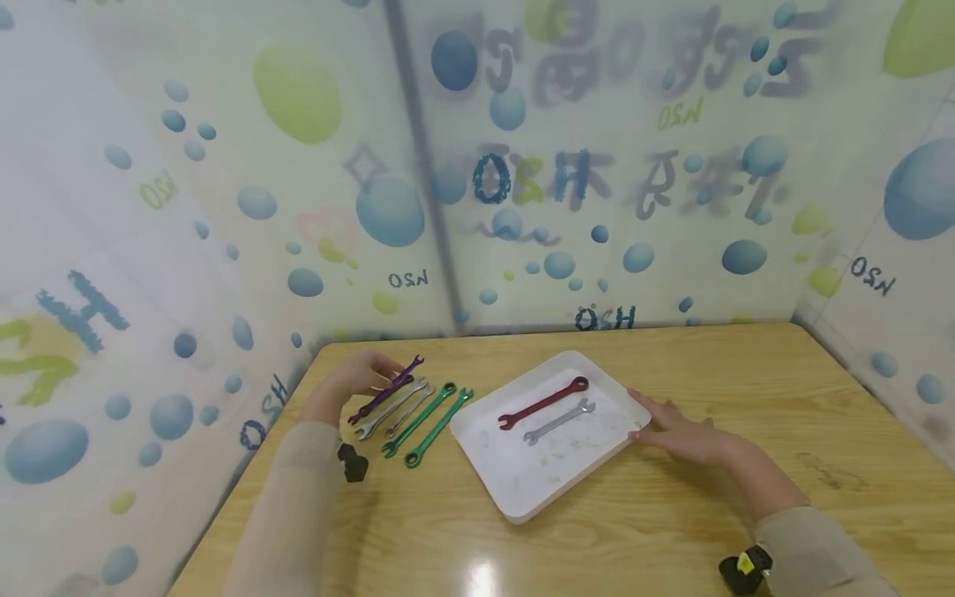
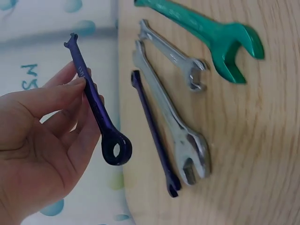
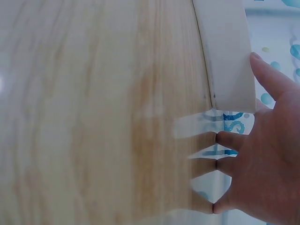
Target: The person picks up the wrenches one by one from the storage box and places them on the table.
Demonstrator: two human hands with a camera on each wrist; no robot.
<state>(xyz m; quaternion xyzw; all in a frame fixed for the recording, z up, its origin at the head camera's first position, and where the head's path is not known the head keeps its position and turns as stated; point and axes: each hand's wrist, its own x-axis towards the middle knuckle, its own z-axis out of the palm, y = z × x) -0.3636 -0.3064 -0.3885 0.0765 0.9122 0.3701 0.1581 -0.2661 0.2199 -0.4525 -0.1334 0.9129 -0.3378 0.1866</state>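
Note:
My left hand (image 1: 367, 377) pinches a purple combination wrench (image 2: 97, 107) between thumb and fingers, raised over the table's left side, its ring end nearest the wrist camera. Below it lies a second, thinner purple wrench (image 2: 154, 129). Beside that are two silver wrenches (image 2: 171, 119), one smaller, then two green wrenches (image 1: 440, 428), all in a slanted row. My right hand (image 1: 682, 433) is at the right corner of a white tray (image 1: 515, 489), thumb against its side and spread fingertips on the tabletop. Inside the tray lie a red wrench (image 1: 543, 404) and a silver wrench (image 1: 559, 422).
The wooden table (image 1: 597, 531) has a glossy top and rounded back corners. A curtain (image 1: 522, 274) printed with blue and green bubbles stands behind it and along both sides. Dark wrist devices sit at both sleeves.

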